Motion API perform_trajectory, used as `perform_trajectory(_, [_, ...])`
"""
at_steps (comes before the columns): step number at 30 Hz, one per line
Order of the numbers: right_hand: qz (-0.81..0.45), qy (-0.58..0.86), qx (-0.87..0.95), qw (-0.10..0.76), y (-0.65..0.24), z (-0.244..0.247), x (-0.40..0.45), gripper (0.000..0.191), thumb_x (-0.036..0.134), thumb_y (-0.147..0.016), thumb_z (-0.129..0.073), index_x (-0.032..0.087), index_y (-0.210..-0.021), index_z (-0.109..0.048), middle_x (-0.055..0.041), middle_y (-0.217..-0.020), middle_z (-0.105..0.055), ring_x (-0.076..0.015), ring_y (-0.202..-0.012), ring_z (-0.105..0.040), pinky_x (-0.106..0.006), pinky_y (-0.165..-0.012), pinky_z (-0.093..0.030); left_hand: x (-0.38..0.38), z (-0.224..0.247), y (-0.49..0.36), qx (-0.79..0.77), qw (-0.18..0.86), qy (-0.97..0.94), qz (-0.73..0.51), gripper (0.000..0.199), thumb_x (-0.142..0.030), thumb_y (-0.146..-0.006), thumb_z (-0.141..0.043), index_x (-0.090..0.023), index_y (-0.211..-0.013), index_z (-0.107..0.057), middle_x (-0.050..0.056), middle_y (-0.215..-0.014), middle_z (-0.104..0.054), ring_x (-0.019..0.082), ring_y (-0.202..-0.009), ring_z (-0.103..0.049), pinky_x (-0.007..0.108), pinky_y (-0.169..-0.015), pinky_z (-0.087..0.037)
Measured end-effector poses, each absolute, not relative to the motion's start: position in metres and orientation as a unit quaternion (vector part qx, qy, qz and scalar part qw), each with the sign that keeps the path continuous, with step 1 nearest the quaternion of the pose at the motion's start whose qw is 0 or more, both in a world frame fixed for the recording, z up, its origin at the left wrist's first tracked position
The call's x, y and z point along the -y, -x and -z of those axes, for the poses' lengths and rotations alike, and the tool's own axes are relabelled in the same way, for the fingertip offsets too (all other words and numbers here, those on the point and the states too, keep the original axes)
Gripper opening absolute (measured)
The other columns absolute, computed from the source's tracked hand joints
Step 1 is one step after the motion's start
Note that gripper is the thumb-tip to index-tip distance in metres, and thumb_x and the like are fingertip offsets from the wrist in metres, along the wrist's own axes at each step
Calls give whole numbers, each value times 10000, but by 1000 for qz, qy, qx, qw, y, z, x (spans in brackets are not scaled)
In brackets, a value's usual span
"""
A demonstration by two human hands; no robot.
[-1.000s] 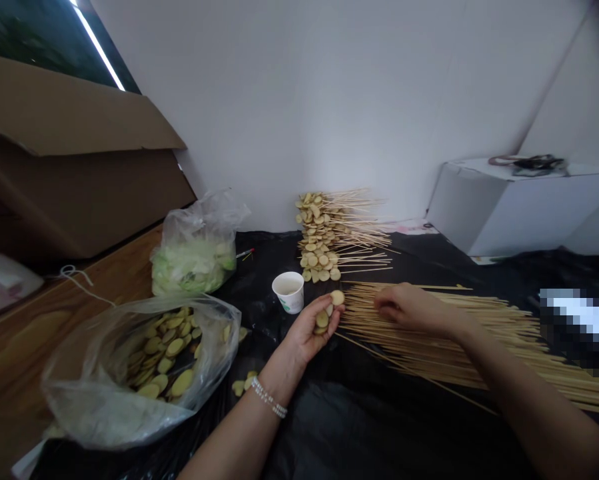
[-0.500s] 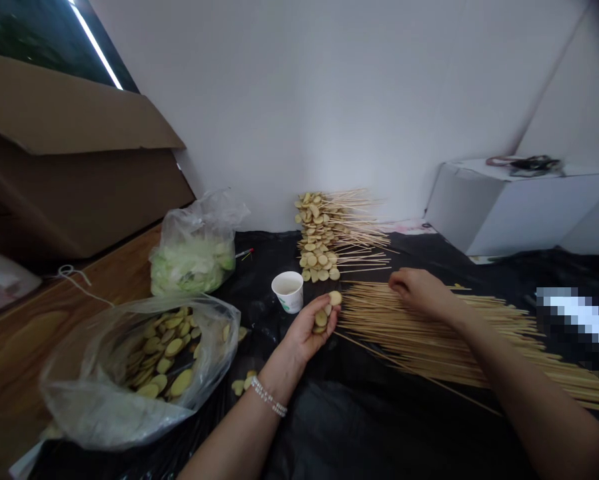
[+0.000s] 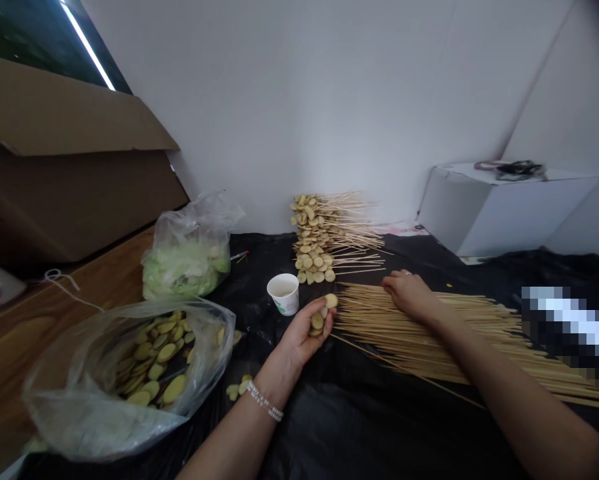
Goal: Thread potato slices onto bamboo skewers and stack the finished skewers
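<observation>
Several round potato slices [image 3: 318,321] rest in my left hand [image 3: 304,333], its fingers curled round them, just right of a white paper cup [image 3: 284,294]. My right hand [image 3: 408,291] is over the upper edge of a wide pile of bamboo sticks [image 3: 379,327], thumb and fingertips pressed together; whether a stick is between them is too small to tell. Beyond both hands lies a stack of skewered slices [image 3: 313,247], its bare stick ends pointing right. More slices fill an open plastic bag [image 3: 104,427] at the left.
Behind the open bag stands a bag of pale green vegetables [image 3: 186,267]. A cardboard box [image 3: 79,193] is at the far left, a white box [image 3: 484,210] at the back right. Loose slices [image 3: 236,389] lie on the black sheet [image 3: 324,420] near my left wrist.
The whole view has shifted slightly. My right hand has turned a little over the sticks, its fingers still together. My left hand keeps its hold on the slices.
</observation>
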State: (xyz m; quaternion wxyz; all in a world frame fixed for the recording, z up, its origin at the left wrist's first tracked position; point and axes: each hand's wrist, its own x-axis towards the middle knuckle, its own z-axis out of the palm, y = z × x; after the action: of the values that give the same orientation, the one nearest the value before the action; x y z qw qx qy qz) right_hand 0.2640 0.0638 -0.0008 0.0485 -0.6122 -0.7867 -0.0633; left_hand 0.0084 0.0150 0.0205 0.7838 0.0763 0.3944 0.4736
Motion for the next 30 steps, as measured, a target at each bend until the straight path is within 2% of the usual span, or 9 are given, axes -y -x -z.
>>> perform_trajectory(16, [109,595,794,53,-256,-8,-56,197,152,-905,-396,171,-852,-584,-76,-888,-614,-194,-845,-543,-295,-673,-288,-15,-21,-7,-399,778,-80,-479,159,-79,-791,-603,-121,-944,-594,66,-774,-651,133,-653,-662,161,-507,-531])
perform_trajectory(23, [129,526,828,148,-232,-22,-41,174,91,-857,-402,152,-931,-548,-76,-885,-600,-186,-836,-528,-274,-727,-340,-14,-21,-7,-392,781,-78,-479,148,-87,-798,-596,-107,-944,-600,86,-796,-667,147,-688,-675,166,-536,-539])
perform_trajectory(30, [115,497,831,220,-214,-35,-20,261,243,-949,-336,189,-967,-591,-74,-926,-633,-179,-871,-551,-262,-703,-364,-16,-16,-7,-394,773,-91,-489,140,-105,-791,-611,-106,-931,-615,96,-819,-682,159,-707,-684,183,-558,-546])
